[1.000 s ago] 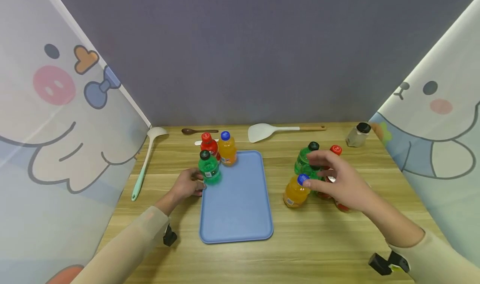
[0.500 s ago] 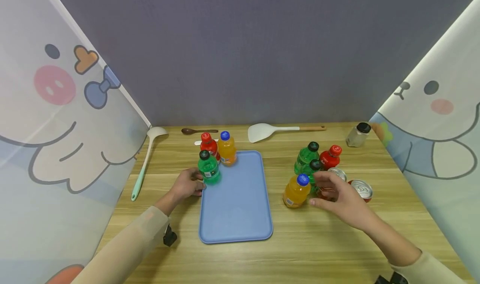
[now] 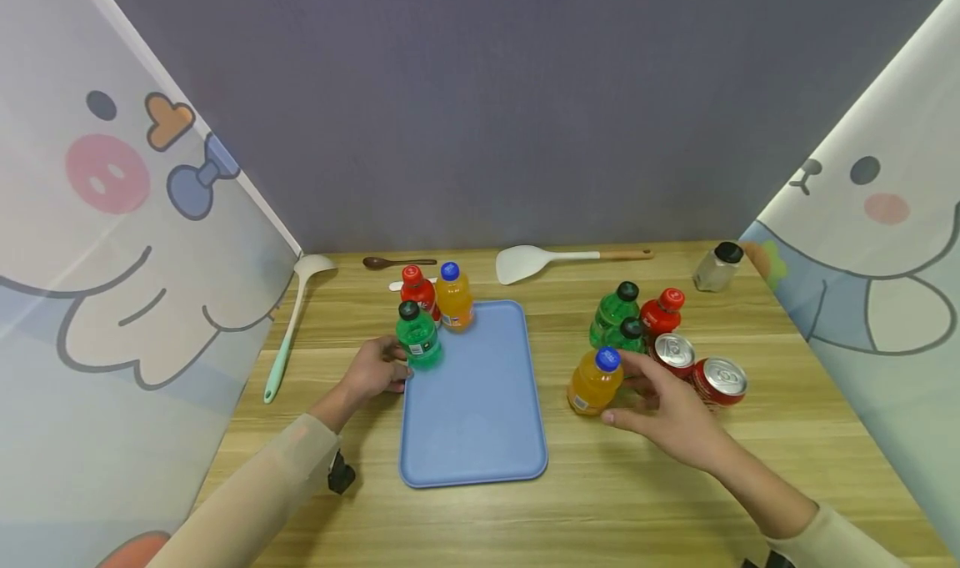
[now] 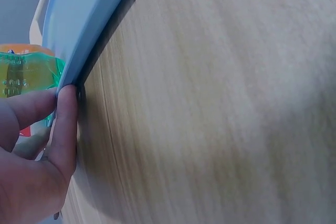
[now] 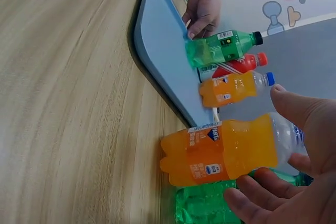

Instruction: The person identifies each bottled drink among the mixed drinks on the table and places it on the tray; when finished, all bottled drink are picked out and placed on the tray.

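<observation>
My left hand pinches the left rim of the blue tray between thumb and fingers, beside a green soda bottle. That bottle stands at the tray's far left corner with a red soda bottle and an orange soda bottle. To the tray's right, a second orange soda bottle with a blue cap stands upright on the table. My right hand is spread at its right side, fingers behind it and thumb in front. In the right wrist view the thumb is apart from the bottle.
Behind my right hand stand two green bottles, a red bottle and two red cans. A white spatula, brown spoon and black-capped jar lie along the back. A ladle lies left.
My right hand has come down from above the right-hand group to the orange bottle's right side, uncovering the cans and red bottle. The left hand stays at the tray.
</observation>
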`<move>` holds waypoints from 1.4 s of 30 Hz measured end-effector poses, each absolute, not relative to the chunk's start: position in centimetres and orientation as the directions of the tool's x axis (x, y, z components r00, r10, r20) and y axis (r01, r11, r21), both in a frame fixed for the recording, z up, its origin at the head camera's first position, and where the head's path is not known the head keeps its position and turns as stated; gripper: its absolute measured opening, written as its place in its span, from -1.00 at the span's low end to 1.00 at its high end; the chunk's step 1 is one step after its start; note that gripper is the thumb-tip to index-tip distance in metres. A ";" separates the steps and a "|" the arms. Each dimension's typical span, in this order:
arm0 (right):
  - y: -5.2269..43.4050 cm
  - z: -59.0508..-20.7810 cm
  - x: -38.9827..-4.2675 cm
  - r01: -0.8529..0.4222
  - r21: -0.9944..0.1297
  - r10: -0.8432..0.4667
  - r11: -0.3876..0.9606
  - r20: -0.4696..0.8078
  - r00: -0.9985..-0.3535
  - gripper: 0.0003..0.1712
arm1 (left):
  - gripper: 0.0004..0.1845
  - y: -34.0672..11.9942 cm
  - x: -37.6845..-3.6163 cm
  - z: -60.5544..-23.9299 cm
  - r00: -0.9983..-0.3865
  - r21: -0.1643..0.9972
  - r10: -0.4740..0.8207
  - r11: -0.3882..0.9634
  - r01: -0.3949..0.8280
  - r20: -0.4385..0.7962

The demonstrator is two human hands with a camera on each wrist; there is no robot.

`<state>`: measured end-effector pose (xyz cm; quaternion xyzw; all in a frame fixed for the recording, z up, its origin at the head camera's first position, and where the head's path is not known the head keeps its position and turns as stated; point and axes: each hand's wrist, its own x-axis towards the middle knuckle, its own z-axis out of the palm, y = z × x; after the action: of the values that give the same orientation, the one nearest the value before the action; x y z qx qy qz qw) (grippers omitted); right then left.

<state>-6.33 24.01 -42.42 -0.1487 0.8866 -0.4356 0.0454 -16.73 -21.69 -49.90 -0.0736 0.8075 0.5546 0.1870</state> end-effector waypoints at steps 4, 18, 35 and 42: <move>23.8 -42.8 -6.2 -0.229 -0.771 -0.274 0.594 0.074 -0.959 -0.14 | -0.37 -21.6 -16.6 -49.9 -0.925 0.874 0.094 0.372 -0.311 -0.369; 22.5 -44.9 -6.4 -0.246 -0.789 -0.180 0.563 0.173 -0.968 -0.35 | -0.39 -21.7 -16.8 -50.0 -0.927 0.878 0.084 0.362 -0.313 -0.365; 22.5 -44.4 -7.4 -0.310 -0.833 -0.195 0.458 0.245 -0.950 -0.37 | -0.37 -21.6 -17.0 -50.0 -0.929 0.884 0.096 0.354 -0.305 -0.359; 22.1 -42.4 -8.0 -0.358 -0.786 -0.227 0.503 0.280 -0.933 -0.35 | -0.38 -21.6 -16.8 -49.9 -0.924 0.879 0.091 0.355 -0.318 -0.371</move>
<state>-8.05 22.06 -42.40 -0.1693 0.8641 -0.4687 -0.0702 -16.83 -21.64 -49.88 -0.0709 0.8027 0.5637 0.1814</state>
